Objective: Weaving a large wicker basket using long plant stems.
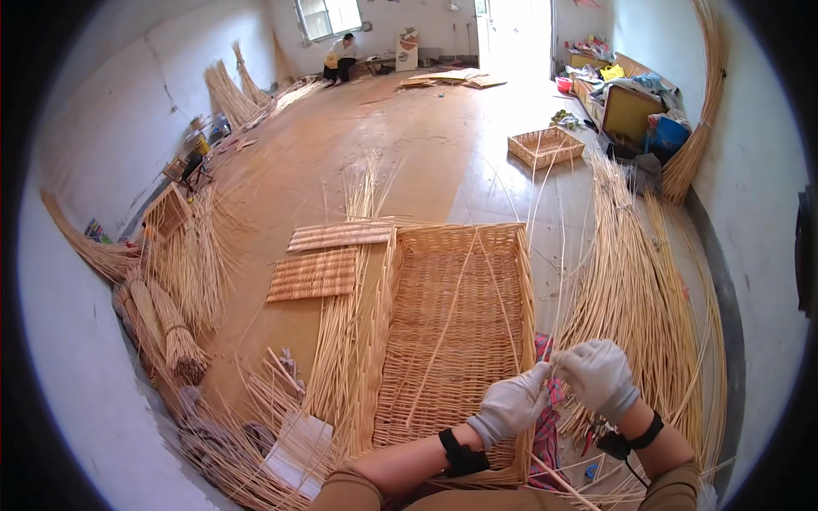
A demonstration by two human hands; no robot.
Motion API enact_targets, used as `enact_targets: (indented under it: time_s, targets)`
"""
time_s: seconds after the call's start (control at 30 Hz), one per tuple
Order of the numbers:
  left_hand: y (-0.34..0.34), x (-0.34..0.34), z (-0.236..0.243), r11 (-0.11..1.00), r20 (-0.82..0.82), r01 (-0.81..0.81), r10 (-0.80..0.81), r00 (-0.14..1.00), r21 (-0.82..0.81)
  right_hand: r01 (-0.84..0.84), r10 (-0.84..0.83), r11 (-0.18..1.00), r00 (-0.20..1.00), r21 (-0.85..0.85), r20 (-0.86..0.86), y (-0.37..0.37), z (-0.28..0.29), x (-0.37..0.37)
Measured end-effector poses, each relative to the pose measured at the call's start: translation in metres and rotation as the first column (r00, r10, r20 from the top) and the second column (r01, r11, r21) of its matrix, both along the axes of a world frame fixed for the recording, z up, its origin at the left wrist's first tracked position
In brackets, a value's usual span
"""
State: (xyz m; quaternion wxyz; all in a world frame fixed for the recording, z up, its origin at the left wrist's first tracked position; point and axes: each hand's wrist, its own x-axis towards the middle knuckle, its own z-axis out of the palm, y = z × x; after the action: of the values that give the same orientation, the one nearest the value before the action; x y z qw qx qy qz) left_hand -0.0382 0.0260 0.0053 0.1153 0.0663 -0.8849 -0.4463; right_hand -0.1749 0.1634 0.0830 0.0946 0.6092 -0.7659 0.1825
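A long rectangular wicker basket (452, 341) lies in front of me, its woven bottom facing up at me and its side walls raised. Two loose wicker rods cross its inside. My left hand (511, 404), in a pale glove, reaches over the basket's right wall with its fingers closed. Just right of it, my right hand (596, 376), also gloved, is pinched close against the left. Thin wicker rods (560, 289) rise from between the two hands; the exact grip of each is partly hidden by the fingers. Dark straps circle both wrists.
Loose wicker rods (622, 281) lie in a big heap at right. Woven panels (313, 274) and more rods (336, 366) lie left of the basket. Bundles (177, 341) line the left wall. A shallow basket (545, 148) stands beyond; a person (339, 60) sits far back.
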Motion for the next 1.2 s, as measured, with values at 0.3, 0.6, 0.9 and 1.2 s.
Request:
enact_targets:
  time_s: [0.3, 0.6, 0.9, 1.2]
  targets:
    - [0.000, -0.002, 0.016, 0.998, -0.123, -0.055, 0.049, 0.991, -0.044, -0.051, 0.042, 0.995, 0.995, 0.089, 0.095, 0.019, -0.024, 0.018]
    - [-0.010, -0.006, 0.005, 0.831, 0.066, -0.032, -0.005, 0.998, 0.555, 0.379, -0.100, 0.911, 0.588, -0.164, 0.803, 0.018, -0.072, 0.024]
    - [-0.011, -0.002, 0.042, 0.844, 0.103, -0.156, 0.120, 0.987, 0.513, 0.483, 0.115, 0.866, 0.062, -0.130, 0.992, 0.015, -0.091, 0.031]
    - [0.007, -0.013, 0.040, 0.945, 0.214, -0.070, 0.000, 0.977, 0.319, 0.361, 0.144, 0.926, -0.075, -0.108, 0.987, 0.009, -0.093, 0.011]
